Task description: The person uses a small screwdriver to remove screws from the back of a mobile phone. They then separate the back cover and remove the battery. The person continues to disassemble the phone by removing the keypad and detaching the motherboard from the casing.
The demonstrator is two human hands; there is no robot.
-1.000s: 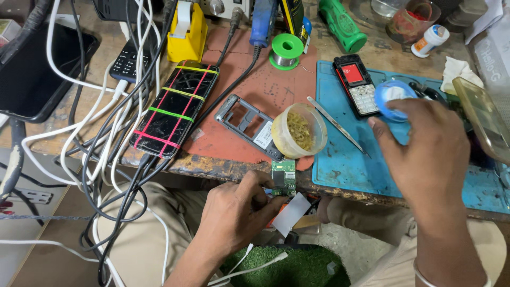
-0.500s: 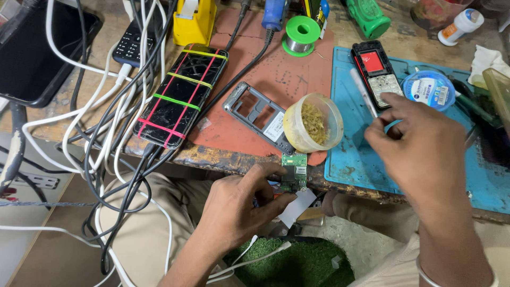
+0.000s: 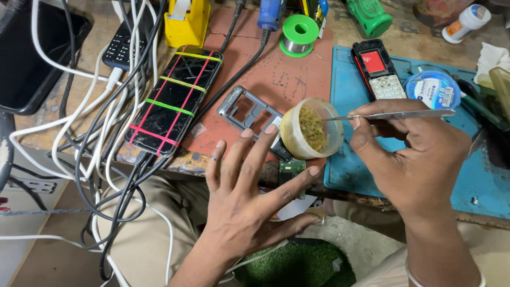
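Many white and black cables hang over the left side of our bench, and a black phone wrapped in bright rubber bands lies beside them. Next comes a grey phone frame on the red mat, with a green spool farther back. Our left hand is spread open with the fingers wide. A small green circuit board sits between its thumb and fingers at the bench edge, but we cannot tell if the hand grips it or only rests by it. The board looks thin, light and stiff, and it could snap or scratch, so we think it is best held by its bare edges. Just behind it stands a little round tub with yellow-brown stuff inside. Our right hand is closed around thin metal tweezers, pinching them near the back, and their tip points into the tub. They look hard, smooth and slippery. Farther right, on the blue mat, lie a small red and black phone and a round blue tin.
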